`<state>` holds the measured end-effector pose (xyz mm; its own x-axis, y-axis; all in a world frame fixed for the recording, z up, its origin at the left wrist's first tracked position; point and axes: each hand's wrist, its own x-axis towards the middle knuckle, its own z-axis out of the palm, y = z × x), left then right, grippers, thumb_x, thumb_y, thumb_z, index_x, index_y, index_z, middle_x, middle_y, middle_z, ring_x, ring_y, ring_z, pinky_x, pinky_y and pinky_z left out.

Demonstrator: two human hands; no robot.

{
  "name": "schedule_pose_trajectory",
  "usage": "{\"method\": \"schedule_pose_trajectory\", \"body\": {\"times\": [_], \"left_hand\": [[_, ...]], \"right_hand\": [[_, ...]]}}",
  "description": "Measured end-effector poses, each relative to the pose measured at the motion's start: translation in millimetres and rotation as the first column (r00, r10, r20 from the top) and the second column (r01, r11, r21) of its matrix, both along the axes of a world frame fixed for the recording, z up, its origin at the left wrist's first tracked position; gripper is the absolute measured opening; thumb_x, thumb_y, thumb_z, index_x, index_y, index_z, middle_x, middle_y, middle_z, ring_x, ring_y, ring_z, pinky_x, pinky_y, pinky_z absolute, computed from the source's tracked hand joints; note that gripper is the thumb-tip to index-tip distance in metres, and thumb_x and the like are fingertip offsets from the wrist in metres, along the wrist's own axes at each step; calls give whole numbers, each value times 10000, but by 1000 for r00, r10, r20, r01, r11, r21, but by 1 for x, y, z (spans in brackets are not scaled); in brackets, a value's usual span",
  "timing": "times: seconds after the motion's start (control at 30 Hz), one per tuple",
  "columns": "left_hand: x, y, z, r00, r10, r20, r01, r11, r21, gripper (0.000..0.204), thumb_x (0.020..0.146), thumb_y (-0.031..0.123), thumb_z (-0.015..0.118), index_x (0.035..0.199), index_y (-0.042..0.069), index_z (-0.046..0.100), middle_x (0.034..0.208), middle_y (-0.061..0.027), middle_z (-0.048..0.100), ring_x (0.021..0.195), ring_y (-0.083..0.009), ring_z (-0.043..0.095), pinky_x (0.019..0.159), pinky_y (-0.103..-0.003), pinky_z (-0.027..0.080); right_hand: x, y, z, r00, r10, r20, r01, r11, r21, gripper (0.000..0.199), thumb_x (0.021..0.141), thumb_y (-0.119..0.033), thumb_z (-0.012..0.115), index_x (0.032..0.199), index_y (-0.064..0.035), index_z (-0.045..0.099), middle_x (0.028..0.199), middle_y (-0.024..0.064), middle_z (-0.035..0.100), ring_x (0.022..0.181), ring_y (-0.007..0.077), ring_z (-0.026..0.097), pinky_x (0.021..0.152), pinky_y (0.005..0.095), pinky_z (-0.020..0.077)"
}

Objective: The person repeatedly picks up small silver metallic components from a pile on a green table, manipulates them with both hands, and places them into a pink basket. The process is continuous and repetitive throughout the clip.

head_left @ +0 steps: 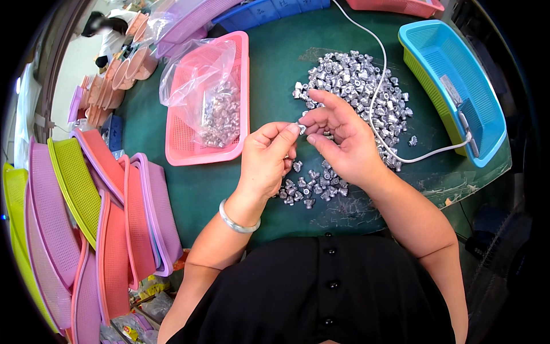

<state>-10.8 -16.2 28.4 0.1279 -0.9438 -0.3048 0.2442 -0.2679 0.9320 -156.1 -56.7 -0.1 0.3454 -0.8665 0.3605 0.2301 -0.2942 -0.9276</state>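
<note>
My left hand (264, 153) is closed, pinching a small silvery metal fitting (302, 129) between thumb and forefinger. Just right of it is my right hand (350, 148), its thumb and fingers apart and curved toward the fitting. Whether a right fingertip touches the piece I cannot tell. Beyond my right hand spreads a large heap of similar ribbed metal fittings (352, 74) on the green table. A smaller scatter of them (326, 184) lies nearer to me, below my hands. To the left, a pink basket (244, 97) holds a clear plastic bag (220, 112) with many of these fittings inside.
A blue basket (409, 35) nested with a green one stands at the right. A white cable (378, 92) crosses the heap toward it. Stacked purple, coral and green baskets (129, 218) crowd the left side. A blue bin (269, 14) is at the back; another person (112, 34) is far left.
</note>
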Motion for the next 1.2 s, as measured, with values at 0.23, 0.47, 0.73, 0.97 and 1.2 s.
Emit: {"method": "schedule_pose_trajectory", "body": {"times": [0.23,0.47,0.73,0.97,1.2], "left_hand": [[1,-1,-1,989,-10,-146,22,996,84,156,858,191,599,811,43,584,555,13,502,416,-38,404,341,-168,275],[4,-3,0,967,-90,-239,130,978,161,206,898,225,513,820,38,548,560,-6,471,421,-71,368,340,-175,260],[8,-5,-8,888,-50,-458,162,964,210,260,892,274,525,740,64,530,608,-13,508,479,-86,439,376,-186,317],[6,-10,-10,925,-72,-374,145,975,170,179,854,233,589,785,96,499,724,-38,541,589,-109,491,435,-220,359],[-7,-20,-20,486,-133,864,353,934,-55,283,763,98,615,1037,60,555,772,-106,585,697,-249,585,627,-356,463]], "right_hand": [[0,-1,-3,1000,-18,-16,18,1000,-16,519,751,101,562,1234,-25,421,872,68,585,742,104,568,687,236,469],[1,0,-3,1000,-23,-2,23,1000,18,488,763,83,579,1216,-26,435,826,51,590,710,94,567,655,230,463],[-2,0,1,997,-21,-75,20,1000,-24,417,801,68,535,1200,-24,454,851,53,607,714,94,573,655,223,460],[-6,-5,2,990,-134,-33,136,988,74,346,852,60,431,1187,-15,471,877,67,612,828,92,553,748,227,434],[-7,-6,3,988,-152,-31,154,987,50,345,842,73,425,1174,-6,481,892,77,611,836,113,568,769,243,444]]}}
